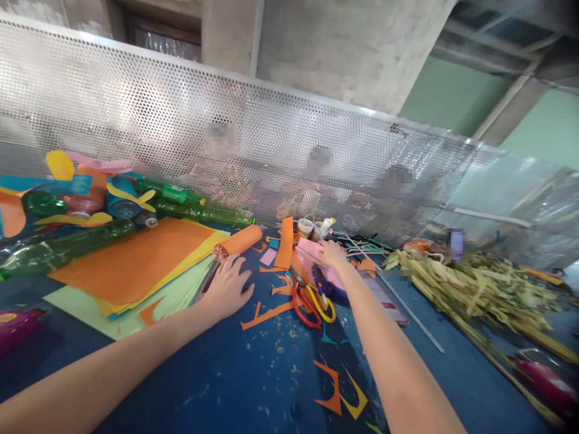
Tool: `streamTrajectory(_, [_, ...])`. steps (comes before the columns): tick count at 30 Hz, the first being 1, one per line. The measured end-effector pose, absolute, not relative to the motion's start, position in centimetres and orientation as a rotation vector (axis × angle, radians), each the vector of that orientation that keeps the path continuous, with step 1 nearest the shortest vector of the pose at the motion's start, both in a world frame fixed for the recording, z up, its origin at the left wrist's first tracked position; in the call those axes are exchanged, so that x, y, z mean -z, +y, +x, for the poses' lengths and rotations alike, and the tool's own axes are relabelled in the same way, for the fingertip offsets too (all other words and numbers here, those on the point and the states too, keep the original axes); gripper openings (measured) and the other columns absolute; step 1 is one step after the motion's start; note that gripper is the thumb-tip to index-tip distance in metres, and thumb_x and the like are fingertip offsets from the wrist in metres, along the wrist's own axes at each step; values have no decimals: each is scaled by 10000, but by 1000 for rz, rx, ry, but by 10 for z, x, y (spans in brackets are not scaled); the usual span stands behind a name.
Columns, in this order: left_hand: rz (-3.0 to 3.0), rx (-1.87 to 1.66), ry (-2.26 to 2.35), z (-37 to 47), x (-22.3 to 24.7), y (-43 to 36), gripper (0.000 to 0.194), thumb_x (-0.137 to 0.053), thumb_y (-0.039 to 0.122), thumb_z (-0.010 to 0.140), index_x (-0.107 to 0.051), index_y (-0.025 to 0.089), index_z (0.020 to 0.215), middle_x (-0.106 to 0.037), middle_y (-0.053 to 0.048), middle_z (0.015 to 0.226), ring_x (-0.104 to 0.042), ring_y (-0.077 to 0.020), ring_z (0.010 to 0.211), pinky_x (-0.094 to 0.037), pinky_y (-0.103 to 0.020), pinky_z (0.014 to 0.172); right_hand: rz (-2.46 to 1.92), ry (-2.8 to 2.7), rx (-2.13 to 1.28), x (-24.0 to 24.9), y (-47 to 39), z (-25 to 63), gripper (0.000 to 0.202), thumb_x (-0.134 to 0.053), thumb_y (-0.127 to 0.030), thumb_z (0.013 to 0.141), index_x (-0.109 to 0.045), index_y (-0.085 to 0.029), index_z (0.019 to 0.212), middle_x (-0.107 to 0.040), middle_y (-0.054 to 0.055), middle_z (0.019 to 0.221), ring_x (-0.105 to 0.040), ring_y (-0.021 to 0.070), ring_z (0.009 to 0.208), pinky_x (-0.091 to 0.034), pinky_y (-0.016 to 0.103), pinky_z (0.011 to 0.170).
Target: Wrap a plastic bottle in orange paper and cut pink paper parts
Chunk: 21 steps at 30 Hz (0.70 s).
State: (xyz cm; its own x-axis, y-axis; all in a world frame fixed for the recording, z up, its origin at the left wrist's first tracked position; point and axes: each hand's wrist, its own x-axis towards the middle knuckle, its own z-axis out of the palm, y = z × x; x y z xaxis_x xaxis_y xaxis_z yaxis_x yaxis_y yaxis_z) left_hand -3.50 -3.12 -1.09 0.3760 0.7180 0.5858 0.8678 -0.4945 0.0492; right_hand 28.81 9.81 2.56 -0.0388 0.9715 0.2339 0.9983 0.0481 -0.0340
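right hand (332,253) grasps pink paper (310,248)

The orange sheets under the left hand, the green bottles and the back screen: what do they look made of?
Orange sheets: matte craft paper, probably; thin, flat, stacked with cut edges. Green bottles: clear glossy plastic, see-through with highlights. Back screen: perforated metal, seemingly; silvery with regular holes. The left hand lies flat at the stack's edge.

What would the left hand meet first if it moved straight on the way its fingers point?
Probably the orange roll: the left hand lies flat on the table, fingers toward it, though depth is unclear.
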Motion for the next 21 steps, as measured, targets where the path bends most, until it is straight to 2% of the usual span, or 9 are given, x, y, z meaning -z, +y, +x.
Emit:
streamTrajectory(2, [-2376,812,-1400,-35,11,-31,252,-490,297,821,-655,173,965,-503,-144,1195,-356,-339,1210,-373,-497,966,-2009,-2094,208,-33,97,292,260,-510,-208,822,-635,-109,1027,-624,165,1052,-577,236,965,-401,327,813])
streamTrajectory(6, [-2370,814,-1399,-35,11,-30,251,-494,297,819,-658,171,962,-502,-143,1195,-360,-335,1206,-367,-488,975,-1885,-2093,163,-51,95,296,190,-509,-192,780,-671,-133,860,-673,77,832,-589,165,735,-397,244,668])
streamTrajectory(9, [-2365,805,-1393,-34,11,-30,259,-489,303,822,-661,163,956,-507,-150,1186,-361,-339,1203,-364,-491,976,-1751,-2082,173,-69,92,298,138,-543,-205,755,-665,-151,788,-671,49,798,-576,157,712,-395,231,648])
streamTrajectory(13, [-2365,817,-1375,-35,12,-29,257,-483,302,826,-664,165,946,-511,-148,1182,-358,-337,1206,-363,-497,975,-1597,-1926,292,-95,85,299,169,-538,-233,779,-641,-150,885,-652,81,909,-578,184,825,-413,258,756])
streamTrajectory(16, [-2360,834,-1377,-35,13,-28,248,-492,296,822,-663,164,941,-514,-147,1180,-361,-333,1207,-361,-497,976,-1501,-1761,403,-113,76,296,225,-465,-262,837,-588,-136,977,-618,116,985,-554,208,928,-400,293,835])
streamTrajectory(21, [-2376,822,-1369,-35,12,-30,278,-479,314,838,-652,149,981,-525,-151,1176,-373,-332,1202,-348,-498,993,-1242,-1378,293,-125,58,286,243,-446,-341,849,-513,-156,992,-628,97,902,-591,210,811,-440,316,769])
